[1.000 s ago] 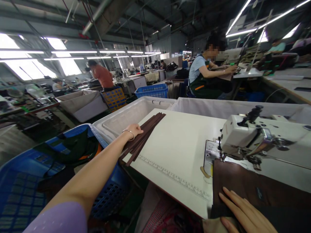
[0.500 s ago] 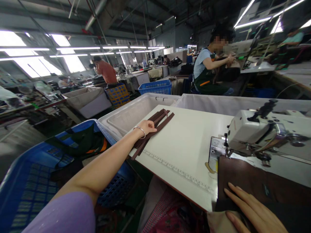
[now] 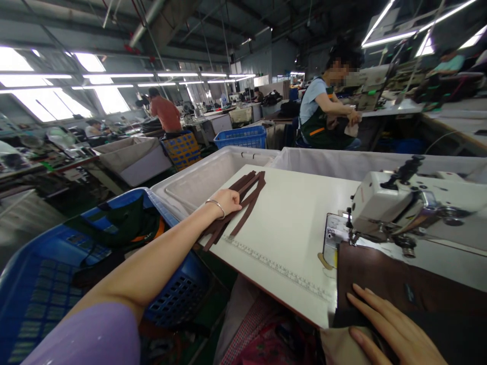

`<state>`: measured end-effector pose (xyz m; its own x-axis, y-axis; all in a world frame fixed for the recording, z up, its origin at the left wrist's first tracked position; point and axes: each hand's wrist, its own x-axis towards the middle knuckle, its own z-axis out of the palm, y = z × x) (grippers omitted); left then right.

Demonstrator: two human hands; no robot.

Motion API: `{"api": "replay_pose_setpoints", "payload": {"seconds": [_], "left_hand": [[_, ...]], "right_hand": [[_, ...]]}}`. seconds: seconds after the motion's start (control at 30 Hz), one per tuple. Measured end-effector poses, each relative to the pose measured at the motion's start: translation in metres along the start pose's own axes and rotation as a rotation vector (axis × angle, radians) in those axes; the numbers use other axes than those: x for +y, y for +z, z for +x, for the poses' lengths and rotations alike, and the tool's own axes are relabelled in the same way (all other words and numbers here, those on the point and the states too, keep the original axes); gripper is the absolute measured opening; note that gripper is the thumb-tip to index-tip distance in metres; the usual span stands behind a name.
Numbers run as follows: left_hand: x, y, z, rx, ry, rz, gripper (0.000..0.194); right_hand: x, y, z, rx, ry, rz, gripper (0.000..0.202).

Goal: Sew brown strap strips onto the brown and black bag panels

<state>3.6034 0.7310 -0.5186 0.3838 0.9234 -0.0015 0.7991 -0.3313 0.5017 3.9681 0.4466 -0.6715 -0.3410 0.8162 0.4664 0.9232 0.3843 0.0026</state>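
Note:
At the far left corner of the white sewing table [image 3: 289, 223], my left hand [image 3: 228, 202] is closed, its fingers pinching at a bundle of brown fabric strips [image 3: 254, 188]. One strip is fanned away from the others, its near end by the printed ruler [image 3: 277, 267]. My right hand [image 3: 395, 324] lies with fingers spread on a dark brown fabric panel [image 3: 376, 268]. This panel reaches to the needle area of the sewing machine [image 3: 399, 203]. Beige cloth [image 3: 338, 347] shows under my right thumb.
A blue plastic basket [image 3: 49, 294] with dark green cloth [image 3: 125, 223] stands left of the table. White bins [image 3: 190, 190] border the table's far side. A co-worker [image 3: 323, 111] sits beyond at another machine, and a person in an orange shirt [image 3: 165, 114] sits further left.
One brown strip has swung apart from the bundle beside my left hand, its near end now lying on the table. My right hand stays on the panel. The co-worker's hands have lowered.

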Motion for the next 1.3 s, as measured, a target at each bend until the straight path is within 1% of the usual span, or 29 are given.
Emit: {"api": "replay_pose_setpoints", "payload": {"seconds": [0.03,0.1,0.17,0.2,0.23,0.27,0.3,0.33,0.37,0.4,0.43,0.47,0.5,0.53,0.57,0.6,0.67,0.7,0.73,0.77,0.83,0.9,0.97,1.03,1.1,1.17,1.3], "left_hand": [[0.017,0.003,-0.009,-0.014,0.037,0.006,0.020],[0.055,0.018,-0.036,-0.093,0.132,-0.002,0.014],[0.093,0.043,-0.068,-0.224,0.241,-0.031,0.010],[0.109,0.057,-0.085,-0.302,0.304,-0.052,0.010],[0.121,0.070,-0.100,-0.437,0.381,-0.102,0.011],[0.129,0.082,-0.111,-0.566,0.423,-0.159,0.014],[0.134,0.092,-0.118,-0.670,0.459,-0.223,0.013],[0.135,0.100,-0.120,-0.712,0.497,-0.285,0.009],[0.133,0.108,-0.117,-0.687,0.547,-0.327,0.004],[0.129,0.115,-0.110,-0.609,0.616,-0.337,0.014],[0.125,0.122,-0.100,-0.499,0.698,-0.310,0.028],[0.120,0.131,-0.089,-0.400,0.784,-0.249,0.043],[0.116,0.140,-0.078,-0.332,0.868,-0.163,0.058],[0.113,0.151,-0.067,-0.304,0.940,-0.070,0.071],[0.111,0.162,-0.057,-0.290,0.997,0.019,0.078],[0.109,0.172,-0.048,-0.274,1.038,0.095,0.076],[0.109,0.188,-0.033,-0.215,1.087,0.212,0.056],[0.110,0.192,-0.028,-0.177,1.093,0.249,0.045],[0.110,0.193,-0.023,-0.149,1.090,0.270,0.039],[0.112,0.192,-0.018,-0.127,1.087,0.281,0.037],[0.116,0.188,-0.012,-0.072,1.094,0.293,0.037],[0.122,0.185,-0.011,-0.018,1.133,0.303,0.039],[0.130,0.186,-0.015,-0.002,1.182,0.316,0.038],[0.138,0.191,-0.021,-0.061,1.189,0.329,0.039],[0.144,0.195,-0.028,-0.132,1.155,0.347,0.044],[0.147,0.197,-0.032,-0.174,1.120,0.359,0.046],[0.144,0.198,-0.032,-0.163,1.066,0.388,0.044]], "right_hand": [[-0.005,-0.005,0.005,0.003,0.013,0.020,0.058],[-0.020,-0.018,0.021,0.006,0.057,0.075,0.050],[-0.040,-0.029,0.041,-0.001,0.105,0.141,0.048],[-0.049,-0.033,0.051,-0.012,0.136,0.168,0.052],[-0.057,-0.035,0.060,-0.037,0.171,0.183,0.055],[-0.062,-0.036,0.066,-0.051,0.187,0.202,0.054],[-0.065,-0.037,0.070,-0.065,0.193,0.228,0.049],[-0.066,-0.037,0.072,-0.073,0.193,0.250,0.045],[-0.066,-0.038,0.071,-0.070,0.187,0.267,0.042],[-0.066,-0.039,0.069,-0.056,0.180,0.278,0.041],[-0.066,-0.042,0.067,-0.036,0.172,0.283,0.042],[-0.066,-0.045,0.065,-0.014,0.159,0.288,0.045],[-0.068,-0.049,0.063,0.004,0.141,0.300,0.046],[-0.069,-0.053,0.064,0.015,0.114,0.322,0.045],[-0.069,-0.057,0.065,0.016,0.077,0.356,0.043],[-0.068,-0.061,0.067,0.005,0.033,0.390,0.041],[-0.057,-0.063,0.073,-0.037,-0.037,0.415,0.040],[-0.047,-0.061,0.076,-0.061,-0.041,0.383,0.040],[-0.034,-0.057,0.078,-0.079,-0.017,0.325,0.039],[-0.019,-0.050,0.079,-0.087,0.027,0.253,0.037],[0.010,-0.034,0.078,-0.093,0.133,0.122,0.032],[0.032,-0.017,0.072,-0.105,0.193,0.069,0.043],[0.040,-0.005,0.064,-0.126,0.225,0.053,0.057],[0.039,-0.001,0.057,-0.165,0.250,0.020,0.062],[0.034,-0.002,0.051,-0.214,0.270,-0.030,0.062],[0.029,-0.006,0.048,-0.256,0.284,-0.078,0.062],[0.027,-0.010,0.049,-0.283,0.299,-0.117,0.062]]}}
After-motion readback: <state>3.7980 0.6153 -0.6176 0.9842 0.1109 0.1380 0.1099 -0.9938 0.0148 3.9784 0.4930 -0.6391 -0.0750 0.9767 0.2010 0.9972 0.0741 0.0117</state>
